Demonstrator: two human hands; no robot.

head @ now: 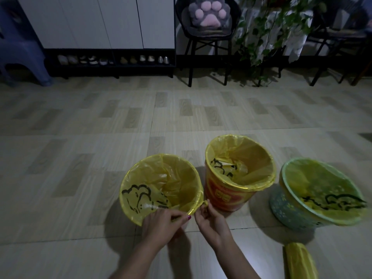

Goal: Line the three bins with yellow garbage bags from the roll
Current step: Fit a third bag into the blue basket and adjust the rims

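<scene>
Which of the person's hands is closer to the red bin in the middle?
Right. The right hand is just beside the red bin, at its lower left side, pinching the bag edge of the left bin. The left hand is farther left, at that bin's near rim.

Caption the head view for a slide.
Both hands gather the yellow bag's slack at the leftmost bin's rim; all three bins are lined.

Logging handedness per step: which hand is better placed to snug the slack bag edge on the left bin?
Probably right. The right hand already pinches a gathered tuft of the yellow bag at the near rim of the left bin; the left hand only holds the rim beside it.
</scene>
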